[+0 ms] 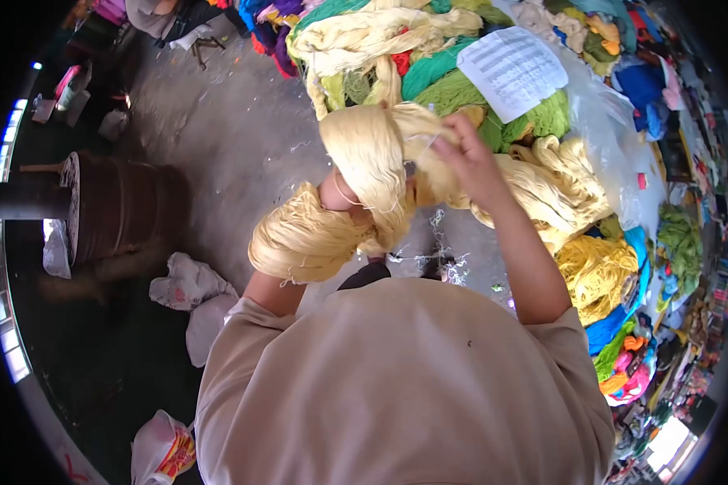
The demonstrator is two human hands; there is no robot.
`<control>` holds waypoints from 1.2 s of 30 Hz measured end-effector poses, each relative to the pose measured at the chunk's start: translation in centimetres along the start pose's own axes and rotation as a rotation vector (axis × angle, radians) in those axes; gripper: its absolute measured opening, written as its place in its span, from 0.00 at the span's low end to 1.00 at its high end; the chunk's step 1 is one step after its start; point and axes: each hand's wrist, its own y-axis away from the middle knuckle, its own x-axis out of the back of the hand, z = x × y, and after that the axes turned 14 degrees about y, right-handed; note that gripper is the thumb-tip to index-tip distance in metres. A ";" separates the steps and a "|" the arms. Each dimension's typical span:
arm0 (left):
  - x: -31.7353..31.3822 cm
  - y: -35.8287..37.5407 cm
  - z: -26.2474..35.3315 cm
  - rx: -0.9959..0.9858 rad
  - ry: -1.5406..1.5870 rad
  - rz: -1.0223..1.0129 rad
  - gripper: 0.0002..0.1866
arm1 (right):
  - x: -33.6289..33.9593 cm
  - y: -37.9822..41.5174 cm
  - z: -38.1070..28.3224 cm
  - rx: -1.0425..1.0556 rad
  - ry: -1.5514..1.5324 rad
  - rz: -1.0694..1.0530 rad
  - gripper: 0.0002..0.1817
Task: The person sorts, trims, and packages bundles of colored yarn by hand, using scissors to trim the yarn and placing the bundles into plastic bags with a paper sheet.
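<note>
Thick loops of pale yellow yarn [306, 236] are wrapped around my left forearm, and another large bundle hangs over and beyond my left hand [337, 194]. That hand is mostly covered by the yarn, so its fingers are hidden. My right hand [471, 158] is raised to the right of the bundle, at the loose strands, with its fingers bent around some of the pale yellow yarn. More cream yarn [554, 190] lies on the pile just beyond my right forearm.
Piled yarn in many colours fills the front and right, with a printed sheet [512, 71] on top and clear plastic [603, 129] beside it. A rusty barrel [121, 208] stands left. White bags [190, 283] lie on the floor. A person [155, 16] is at the upper left.
</note>
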 end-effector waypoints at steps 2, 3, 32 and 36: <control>0.0 1.8 0.3 0.035 -0.043 -0.058 0.28 | -1.5 1.4 2.8 0.206 0.192 0.070 0.20; 0.4 3.1 0.4 0.073 -0.063 -0.092 0.29 | -1.4 3.1 1.8 0.168 0.064 -0.027 0.26; 13.3 10.1 1.5 0.136 0.364 0.173 0.20 | 10.1 8.9 13.0 -0.004 0.522 0.067 0.41; 9.7 7.9 5.4 -0.075 0.531 0.137 0.18 | -8.7 6.6 5.9 0.304 0.290 -0.270 0.70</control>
